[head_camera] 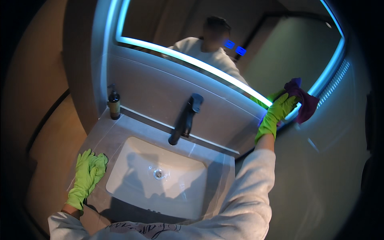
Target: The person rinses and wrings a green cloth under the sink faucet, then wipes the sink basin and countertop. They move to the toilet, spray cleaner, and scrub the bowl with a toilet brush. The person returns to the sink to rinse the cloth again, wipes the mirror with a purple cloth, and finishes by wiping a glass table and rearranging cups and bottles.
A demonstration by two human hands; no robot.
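At the lower right corner of the lit mirror point(282, 51), my right hand point(280, 109) in a green rubber glove grips a dark purple cloth point(306, 103). The cloth is bunched against the glowing edge, and part of it hangs past the mirror's side. My left hand point(85, 172), gloved in the same green, rests on the left of the grey stone-look countertop point(105, 141). Bunched green material lies at its fingers; I cannot tell whether this is a cloth or the glove itself. Between my arms is a white washbasin point(177, 192) with a round metal drain point(158, 174).
A black faucet point(184, 120) rises behind the basin. A dark pump bottle point(114, 103) stands at the counter's back left corner. Blue lit symbols point(235, 48) show on the mirror, along with my reflection. A ribbed light strip point(334, 84) shines on the right wall.
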